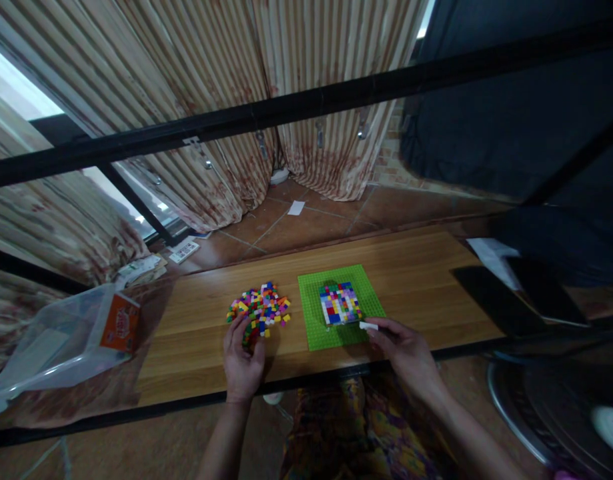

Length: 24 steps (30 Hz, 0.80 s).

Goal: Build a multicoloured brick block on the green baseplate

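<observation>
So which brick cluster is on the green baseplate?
The squarish build by the right hand; the loose pile lies on the wooden tabletop.

Left hand (242, 360), lower centre-left of the frame, covers the near edge of the brick pile (267, 303); we can't tell whether its fingertips grip a brick. Right hand (399, 347), lower centre-right, hides one end of the white piece (369, 326), and we can't make out its studs. Studs on the brick block (340, 303) are too small for us to count. Left forearm (226, 437) and right forearm (471, 437) run off the bottom edge. Lettering on the orange label (121, 323) at left: unreadable. Curtains (206, 60) get cut by the top edge.
</observation>
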Available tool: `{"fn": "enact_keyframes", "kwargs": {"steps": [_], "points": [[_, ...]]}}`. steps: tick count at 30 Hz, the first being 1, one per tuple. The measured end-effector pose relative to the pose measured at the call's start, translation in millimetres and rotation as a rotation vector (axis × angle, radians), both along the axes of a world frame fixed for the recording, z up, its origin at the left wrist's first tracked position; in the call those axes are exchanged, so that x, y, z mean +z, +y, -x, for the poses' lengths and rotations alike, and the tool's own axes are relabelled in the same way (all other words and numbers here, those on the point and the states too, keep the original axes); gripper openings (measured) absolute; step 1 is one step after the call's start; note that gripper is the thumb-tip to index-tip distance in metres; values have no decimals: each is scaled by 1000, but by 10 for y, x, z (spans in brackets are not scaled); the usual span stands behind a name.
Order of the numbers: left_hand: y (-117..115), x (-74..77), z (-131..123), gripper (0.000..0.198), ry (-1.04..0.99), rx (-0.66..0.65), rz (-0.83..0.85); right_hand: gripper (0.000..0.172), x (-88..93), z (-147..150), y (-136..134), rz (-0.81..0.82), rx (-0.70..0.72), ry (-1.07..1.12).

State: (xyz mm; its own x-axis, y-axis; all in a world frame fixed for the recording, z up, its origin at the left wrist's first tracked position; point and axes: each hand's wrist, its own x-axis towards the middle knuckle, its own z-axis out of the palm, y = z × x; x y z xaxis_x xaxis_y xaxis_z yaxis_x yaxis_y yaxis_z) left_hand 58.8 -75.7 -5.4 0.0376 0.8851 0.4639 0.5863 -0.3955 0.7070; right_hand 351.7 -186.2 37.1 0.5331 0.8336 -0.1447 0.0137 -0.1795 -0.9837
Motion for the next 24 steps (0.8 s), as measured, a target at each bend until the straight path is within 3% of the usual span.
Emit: {"fn": "enact_keyframes", "kwargs": {"steps": [9, 16, 24], "points": [[-9, -54, 18, 39, 77, 25, -50, 34, 85, -2, 253, -120, 147, -514], [-7, -60, 18, 35, 78, 56, -61, 27, 77, 4, 442, -135, 190, -616], [-10, -35, 14, 33, 91, 60, -52, 23, 57, 112, 654, -287, 154, -859]]}}
